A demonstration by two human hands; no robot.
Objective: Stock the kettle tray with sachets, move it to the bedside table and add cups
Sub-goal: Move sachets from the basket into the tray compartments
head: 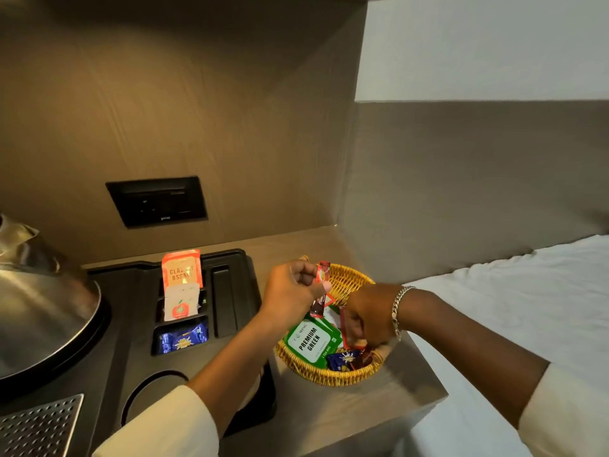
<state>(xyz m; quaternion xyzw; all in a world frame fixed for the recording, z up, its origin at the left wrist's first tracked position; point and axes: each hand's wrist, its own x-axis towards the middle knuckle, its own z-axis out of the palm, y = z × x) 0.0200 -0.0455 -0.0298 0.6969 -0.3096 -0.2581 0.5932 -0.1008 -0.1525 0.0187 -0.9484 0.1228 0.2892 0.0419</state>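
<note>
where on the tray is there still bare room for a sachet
The long slot at the tray's right edge is bare, as is the round cup recess at the front. The three small compartments left of the slot are filled: orange sachet, white sachet, blue sachets. The kettle crowds the left.

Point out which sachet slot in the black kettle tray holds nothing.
The tall narrow slot on the right side of the black kettle tray. The three slots left of it hold orange, white and blue sachets.
</note>
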